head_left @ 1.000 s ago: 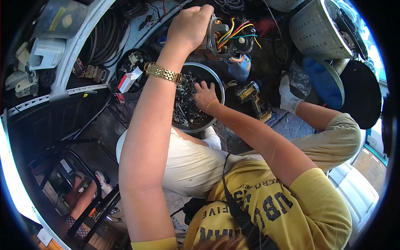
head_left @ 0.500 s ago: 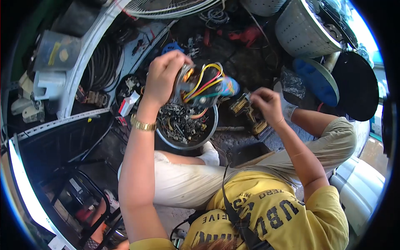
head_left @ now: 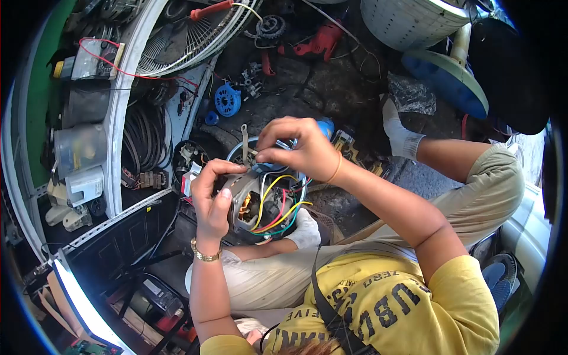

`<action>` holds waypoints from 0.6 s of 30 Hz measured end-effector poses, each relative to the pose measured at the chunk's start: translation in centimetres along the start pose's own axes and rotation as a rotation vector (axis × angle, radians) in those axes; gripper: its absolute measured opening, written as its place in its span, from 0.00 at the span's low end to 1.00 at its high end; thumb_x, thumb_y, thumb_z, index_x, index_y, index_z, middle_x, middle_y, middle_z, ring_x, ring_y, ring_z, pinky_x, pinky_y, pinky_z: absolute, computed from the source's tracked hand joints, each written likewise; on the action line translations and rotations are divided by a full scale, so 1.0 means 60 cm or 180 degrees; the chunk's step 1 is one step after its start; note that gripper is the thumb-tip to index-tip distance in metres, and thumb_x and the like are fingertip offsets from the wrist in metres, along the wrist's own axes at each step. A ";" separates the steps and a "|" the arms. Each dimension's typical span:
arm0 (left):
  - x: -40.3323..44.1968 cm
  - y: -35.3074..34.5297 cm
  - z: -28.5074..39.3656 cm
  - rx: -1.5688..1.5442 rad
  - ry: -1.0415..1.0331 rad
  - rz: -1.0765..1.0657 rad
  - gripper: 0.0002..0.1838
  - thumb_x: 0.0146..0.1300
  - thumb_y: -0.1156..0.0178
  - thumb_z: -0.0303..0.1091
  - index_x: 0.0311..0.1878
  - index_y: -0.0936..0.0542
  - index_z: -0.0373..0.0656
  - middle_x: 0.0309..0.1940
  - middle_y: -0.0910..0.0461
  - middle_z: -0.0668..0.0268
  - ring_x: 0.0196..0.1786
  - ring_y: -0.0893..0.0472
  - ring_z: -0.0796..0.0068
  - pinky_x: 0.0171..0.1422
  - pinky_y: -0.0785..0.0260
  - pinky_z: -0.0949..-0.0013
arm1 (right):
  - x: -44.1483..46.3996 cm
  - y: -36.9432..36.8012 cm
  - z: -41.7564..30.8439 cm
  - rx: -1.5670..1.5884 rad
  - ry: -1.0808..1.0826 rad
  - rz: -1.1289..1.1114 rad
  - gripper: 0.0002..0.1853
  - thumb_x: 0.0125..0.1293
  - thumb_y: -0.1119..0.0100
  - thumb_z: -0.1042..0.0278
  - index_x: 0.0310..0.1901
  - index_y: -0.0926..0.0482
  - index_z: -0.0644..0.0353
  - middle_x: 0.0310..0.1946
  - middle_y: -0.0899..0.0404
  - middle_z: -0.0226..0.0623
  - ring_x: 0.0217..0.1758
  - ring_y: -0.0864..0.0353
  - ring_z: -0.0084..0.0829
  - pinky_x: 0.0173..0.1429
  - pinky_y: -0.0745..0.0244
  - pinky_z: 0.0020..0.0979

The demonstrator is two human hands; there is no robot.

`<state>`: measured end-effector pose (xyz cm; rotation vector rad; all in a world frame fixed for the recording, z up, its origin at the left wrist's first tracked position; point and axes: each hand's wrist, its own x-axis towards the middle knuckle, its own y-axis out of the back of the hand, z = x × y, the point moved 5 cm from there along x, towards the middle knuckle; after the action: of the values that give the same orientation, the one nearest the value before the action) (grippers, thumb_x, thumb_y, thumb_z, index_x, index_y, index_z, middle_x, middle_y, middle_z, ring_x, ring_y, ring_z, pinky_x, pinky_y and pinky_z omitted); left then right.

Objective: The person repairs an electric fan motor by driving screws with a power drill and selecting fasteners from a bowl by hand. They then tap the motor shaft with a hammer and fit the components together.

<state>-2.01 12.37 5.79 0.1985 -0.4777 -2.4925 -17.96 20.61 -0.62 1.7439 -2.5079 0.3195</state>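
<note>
The right hand (head_left: 307,151) has now joined the left hand (head_left: 212,204) at a round, gray metal motor with multicolored wires (head_left: 238,195). Left grip clamped on its casing; right grip pinched on a slim, ring-ended metal strip (head_left: 244,141) at its far edge.

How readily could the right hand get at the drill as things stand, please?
Probably yes: the drill lies beyond the right hand with nothing seen blocking it, though the fingers seem to pinch a metal part.

Sunlight hits the right edge of a cluttered workshop, its dark, stained floor (head_left: 349,97) bordered by a white metal frame (head_left: 121,100) and a green wall (head_left: 50,89).
</note>
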 end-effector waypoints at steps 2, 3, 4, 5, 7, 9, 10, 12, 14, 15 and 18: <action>-0.001 -0.005 0.001 0.0074 0.0006 0.0010 0.21 0.56 0.49 0.42 0.40 0.24 0.30 0.38 0.20 0.54 0.41 0.21 0.68 0.49 0.30 0.70 | -0.004 -0.028 0.012 0.0634 -0.0502 -0.0244 0.05 0.58 0.32 0.75 0.32 0.19 0.67 0.30 0.17 0.33 0.34 0.20 0.19 0.41 0.25 0.24; 0.000 -0.006 0.003 0.0131 -0.0020 0.0044 0.22 0.56 0.49 0.43 0.40 0.24 0.30 0.38 0.21 0.54 0.41 0.21 0.67 0.49 0.30 0.69 | -0.004 -0.038 0.016 0.0877 -0.0571 -0.0297 0.06 0.60 0.33 0.75 0.33 0.20 0.68 0.30 0.17 0.32 0.33 0.21 0.16 0.39 0.25 0.22; 0.001 -0.006 0.004 0.0127 -0.0013 0.0068 0.21 0.57 0.49 0.43 0.40 0.24 0.30 0.38 0.20 0.53 0.42 0.20 0.66 0.50 0.30 0.68 | -0.011 -0.033 0.012 0.0766 -0.0533 -0.0233 0.06 0.62 0.35 0.76 0.34 0.21 0.69 0.30 0.17 0.32 0.34 0.22 0.15 0.39 0.25 0.21; 0.005 -0.007 0.006 0.0141 -0.0005 0.0059 0.21 0.57 0.49 0.43 0.40 0.24 0.30 0.38 0.20 0.53 0.42 0.20 0.66 0.50 0.30 0.68 | -0.018 -0.028 0.005 0.0782 -0.0532 -0.0227 0.06 0.62 0.35 0.76 0.34 0.21 0.69 0.30 0.17 0.32 0.34 0.22 0.15 0.39 0.25 0.21; 0.011 -0.010 0.009 0.0053 0.0069 0.0091 0.21 0.58 0.49 0.43 0.40 0.24 0.30 0.38 0.20 0.53 0.43 0.20 0.66 0.51 0.30 0.67 | -0.042 -0.011 0.009 0.0848 -0.1116 -0.0088 0.05 0.63 0.36 0.76 0.33 0.21 0.68 0.29 0.18 0.31 0.35 0.21 0.15 0.39 0.24 0.21; 0.012 -0.010 0.006 0.0029 0.0135 0.0104 0.21 0.59 0.49 0.44 0.39 0.24 0.30 0.38 0.20 0.53 0.44 0.20 0.66 0.51 0.29 0.66 | -0.062 -0.013 0.011 0.1076 -0.1381 -0.0121 0.04 0.63 0.36 0.77 0.33 0.21 0.68 0.29 0.18 0.32 0.35 0.20 0.15 0.39 0.24 0.21; 0.014 -0.010 0.008 0.0050 0.0111 0.0101 0.22 0.59 0.49 0.44 0.39 0.24 0.30 0.38 0.20 0.53 0.43 0.20 0.66 0.51 0.29 0.66 | -0.067 -0.013 0.008 0.0922 -0.1250 -0.0078 0.04 0.63 0.35 0.77 0.33 0.21 0.68 0.30 0.17 0.32 0.35 0.20 0.15 0.39 0.23 0.21; 0.016 -0.010 0.008 0.0092 0.0074 0.0082 0.22 0.59 0.49 0.45 0.39 0.24 0.29 0.38 0.20 0.53 0.43 0.20 0.66 0.51 0.29 0.66 | -0.067 -0.014 0.005 0.0686 -0.1008 0.0005 0.04 0.61 0.34 0.78 0.33 0.20 0.68 0.31 0.16 0.34 0.36 0.18 0.17 0.41 0.22 0.22; 0.015 -0.013 0.009 0.0135 0.0121 0.0021 0.23 0.59 0.49 0.46 0.40 0.24 0.30 0.39 0.20 0.53 0.45 0.21 0.66 0.53 0.31 0.66 | -0.063 -0.015 0.009 0.0533 -0.0922 -0.0031 0.04 0.61 0.34 0.78 0.33 0.20 0.69 0.31 0.15 0.34 0.36 0.18 0.17 0.41 0.21 0.22; 0.013 -0.014 0.009 0.0172 0.0184 -0.0036 0.24 0.59 0.50 0.47 0.41 0.25 0.30 0.41 0.21 0.52 0.47 0.23 0.65 0.56 0.33 0.65 | -0.061 -0.018 0.011 0.0382 -0.0851 -0.0074 0.04 0.61 0.34 0.78 0.33 0.19 0.69 0.31 0.15 0.35 0.36 0.18 0.18 0.41 0.21 0.23; 0.013 -0.012 0.013 0.0262 0.0086 -0.0048 0.24 0.58 0.49 0.47 0.40 0.24 0.30 0.39 0.20 0.52 0.45 0.21 0.65 0.53 0.31 0.65 | -0.053 -0.011 0.006 0.0223 -0.0676 -0.0096 0.04 0.57 0.31 0.77 0.32 0.17 0.66 0.28 0.15 0.37 0.33 0.16 0.21 0.39 0.21 0.24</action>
<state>-3.25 12.71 6.20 0.2688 -0.5699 -2.4837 -16.17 23.23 -1.42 1.9356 -2.6395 0.2340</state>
